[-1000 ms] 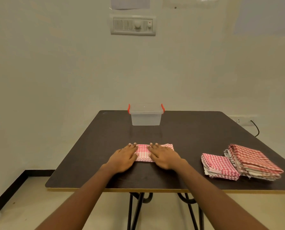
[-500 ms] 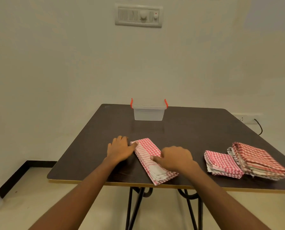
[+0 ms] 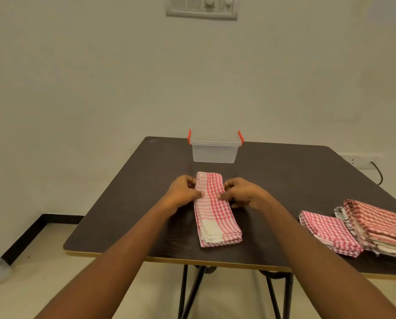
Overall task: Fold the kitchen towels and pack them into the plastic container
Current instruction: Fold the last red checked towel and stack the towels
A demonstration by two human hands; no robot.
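A red-and-white checked kitchen towel [image 3: 215,217], folded into a long narrow strip, lies on the dark table [image 3: 128,203] pointing away from me. My left hand [image 3: 183,192] pinches its left edge near the far end. My right hand [image 3: 243,193] pinches the right edge opposite. The far end of the strip curls up a little between the hands. Behind it stands the clear plastic container [image 3: 214,149] with orange clips, its lid on.
A small folded checked towel [image 3: 328,233] and a stack of folded towels [image 3: 379,229] lie at the table's right edge. The wall with a switch panel [image 3: 201,8] is close behind. A socket and cable [image 3: 376,171] sit at the right.
The towel has been turned from lying sideways to pointing lengthwise away from me. Both hands went from pressing flat on it to pinching its sides near the far end.
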